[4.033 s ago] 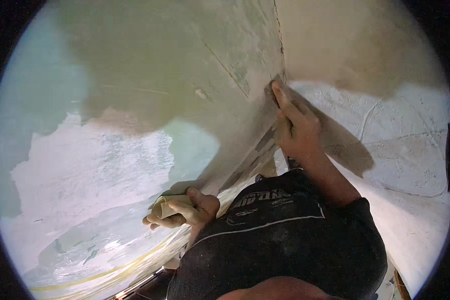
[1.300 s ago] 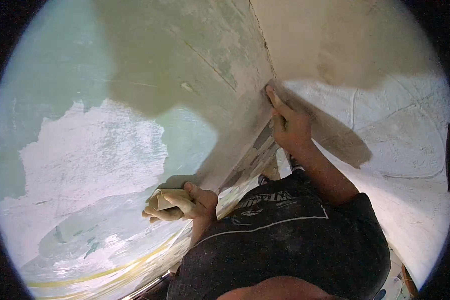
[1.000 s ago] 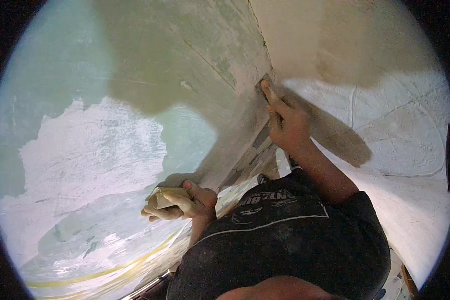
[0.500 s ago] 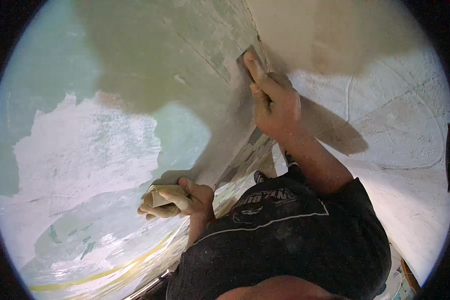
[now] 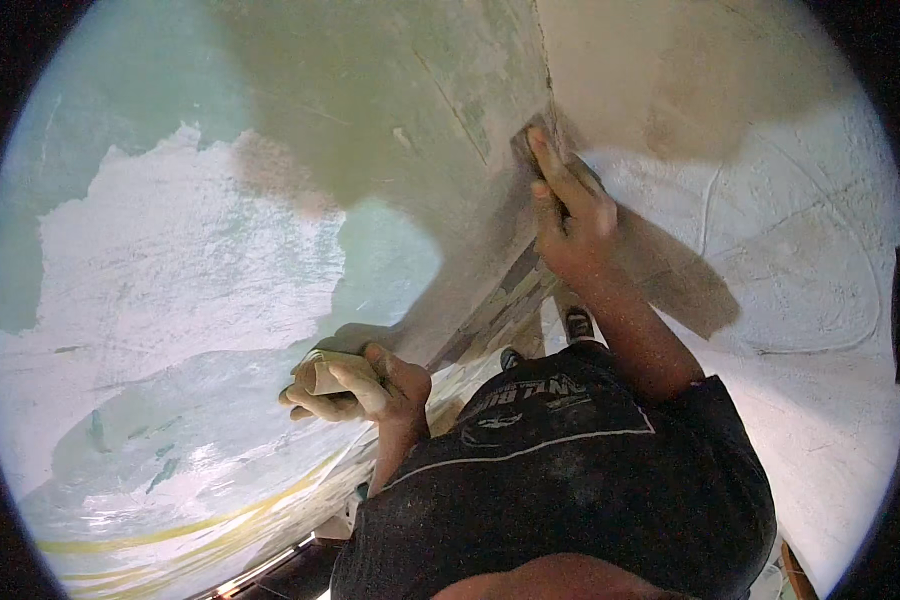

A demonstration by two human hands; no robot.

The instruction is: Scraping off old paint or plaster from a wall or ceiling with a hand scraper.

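My right hand (image 5: 570,205) reaches up to the wall, beside the corner seam. Its outstretched fingers press a dark flat piece (image 5: 523,143), which looks like sandpaper, against the surface; the palm side of the grip is hidden. Lower on the left, my left hand (image 5: 380,385) curls around a beige curled sheet (image 5: 322,375), too bunched to tell its kind. Pale dust coats the fingers of both hands. The patchy green and white wall (image 5: 200,240) lies behind the left hand, close to it.
A cracked seam (image 5: 544,55) divides the green wall from a rough whitish wall (image 5: 800,230) on the right. Yellow streaks (image 5: 200,525) cross the lower left wall. My shoes (image 5: 578,322) show below, past my dark shirt (image 5: 570,480).
My right hand has slid down along the seam with the dark flat piece. My left hand keeps its hold on the beige sheet and has barely moved. The view has shifted slightly.
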